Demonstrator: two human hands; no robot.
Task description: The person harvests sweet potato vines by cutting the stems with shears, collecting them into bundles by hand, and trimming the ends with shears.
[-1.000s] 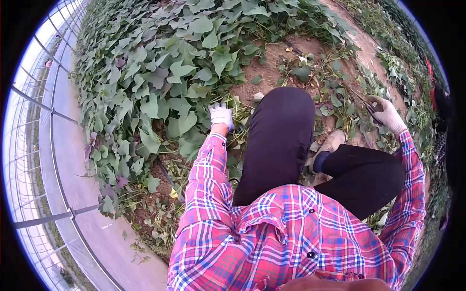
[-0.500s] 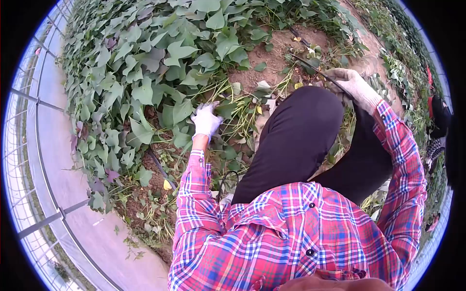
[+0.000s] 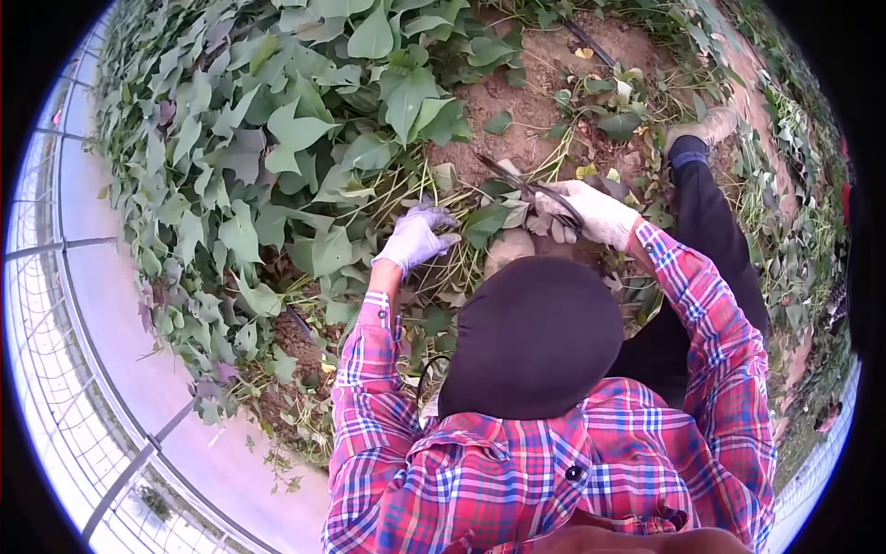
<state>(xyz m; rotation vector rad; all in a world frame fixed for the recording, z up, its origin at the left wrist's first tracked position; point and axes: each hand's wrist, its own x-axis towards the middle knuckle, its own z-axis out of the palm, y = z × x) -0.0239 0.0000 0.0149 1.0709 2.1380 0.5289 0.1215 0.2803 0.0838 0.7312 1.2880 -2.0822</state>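
My left hand (image 3: 417,238), in a pale lavender-white glove, is closed among the green vine stems (image 3: 452,277) at the edge of the leafy bed. Its fingertips are partly hidden by the stems. To its right, my right hand (image 3: 591,212), in a whitish glove, grips dark scissors (image 3: 517,180) with the slim blades pointing left and away from me. The blades lie just above the cut-looking stems and a few leaves (image 3: 489,222). Broad heart-shaped leaves (image 3: 295,134) spread thickly beyond my left hand.
Brown soil (image 3: 517,102) shows ahead, with a black drip hose (image 3: 591,42) on it. My bent knee (image 3: 535,332) is close below both hands. On the left, a pale plastic strip (image 3: 138,314) runs beside a metal-framed wall (image 3: 60,249). More vines grow at right.
My right hand has brought the scissors left and down, close to my left hand. My left hand has shifted slightly right, its fingers now curled at the stems. The view has tilted.
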